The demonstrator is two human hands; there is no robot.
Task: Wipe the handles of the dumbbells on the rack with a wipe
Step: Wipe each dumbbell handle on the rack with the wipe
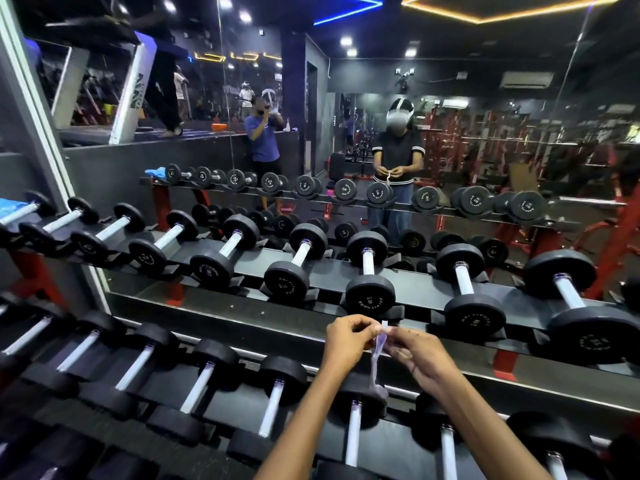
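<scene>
A two-tier rack (311, 336) holds several black dumbbells with pale handles. Above the lower tier, both my hands hold a thin whitish wipe (377, 355) that hangs down twisted between them. My left hand (348, 341) pinches its top from the left, and my right hand (412, 355) pinches it from the right. The wipe's lower end dangles just over a lower-tier dumbbell (356, 424). On the upper tier, directly beyond my hands, sits another dumbbell (369, 271).
A wall mirror (450, 150) behind the rack reflects the dumbbells, me and another person in a blue shirt (263, 140). A blue packet (12, 206) lies at the far left of the upper tier. Red rack legs (504, 362) stand below.
</scene>
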